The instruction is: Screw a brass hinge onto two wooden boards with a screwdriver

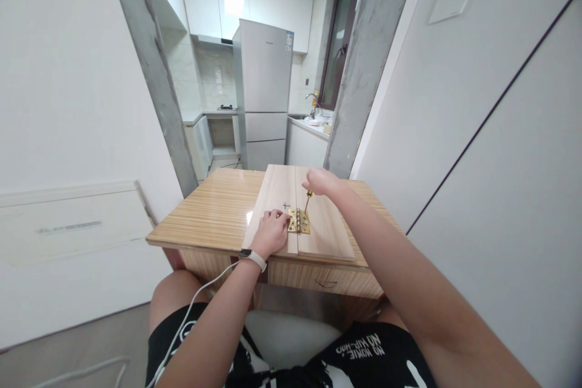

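Observation:
A brass butterfly hinge [299, 222] lies unfolded across the seam between two pale wooden boards [325, 239]. My right hand [321, 182] is closed around the yellow-and-black handle of a screwdriver [308, 197]. The shaft slants down, and its tip meets the upper part of the hinge's right leaf. On the left board, my left hand [273, 231] lies palm down, its fingers slightly bent and their tips touching the hinge's left leaf. A few small dark screws [286, 205] lie just above the hinge. Whether a screw sits under the screwdriver tip is too small to tell.
The boards rest on a striped wood-grain table [204, 212] with a drawer handle [326, 284] at its front. A white cable [200, 291] runs from near the left wrist down over the leg. Behind the table stands a silver refrigerator [266, 73]; walls flank both sides.

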The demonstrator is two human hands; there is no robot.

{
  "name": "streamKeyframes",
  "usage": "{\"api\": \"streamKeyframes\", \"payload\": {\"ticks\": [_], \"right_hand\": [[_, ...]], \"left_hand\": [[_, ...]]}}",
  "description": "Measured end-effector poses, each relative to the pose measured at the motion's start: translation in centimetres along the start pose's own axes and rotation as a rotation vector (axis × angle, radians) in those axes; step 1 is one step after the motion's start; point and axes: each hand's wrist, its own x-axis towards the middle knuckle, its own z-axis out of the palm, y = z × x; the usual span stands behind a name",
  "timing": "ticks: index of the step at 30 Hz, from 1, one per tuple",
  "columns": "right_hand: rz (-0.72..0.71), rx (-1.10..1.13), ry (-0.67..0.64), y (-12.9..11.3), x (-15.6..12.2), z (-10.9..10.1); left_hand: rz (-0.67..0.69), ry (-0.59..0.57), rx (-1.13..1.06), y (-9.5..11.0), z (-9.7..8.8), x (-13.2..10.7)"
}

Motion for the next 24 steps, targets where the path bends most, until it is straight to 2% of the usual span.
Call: {"api": "streamKeyframes", "payload": {"ticks": [4, 8, 12, 16, 20, 24], "right_hand": [[-0.124, -0.045, -0.051, 0.5, -0.5, -0.8], [-0.17, -0.037, -0.069, 0.9, -0.9, -1.0], [-0.051, 0.009, -0.038, 0.6, -1.0, -0.8], [0.072, 0.063, -0.085, 0.0, -1.0, -0.9], [0.013, -0.042, -0.073, -0.2, -0.8, -1.1], [-0.111, -0.119, -0.082, 0.0, -0.4, -1.1]], "left_hand": [[-0.005, 0.0, -0.007, 0.0, 0.1, 0.0], [-0.003, 0.002, -0.011, -0.1, 0.1, 0.0], [-0.003, -0.004, -0.005, -0.1, 0.1, 0.0], [-0.006, -0.007, -0.008, 0.0, 0.1, 0.0], [-0.015, -0.015, -0.005, 0.1, 0.1, 0.1], [-0.015, -0.019, 0.001, 0.0, 0.0, 0.0]]}}
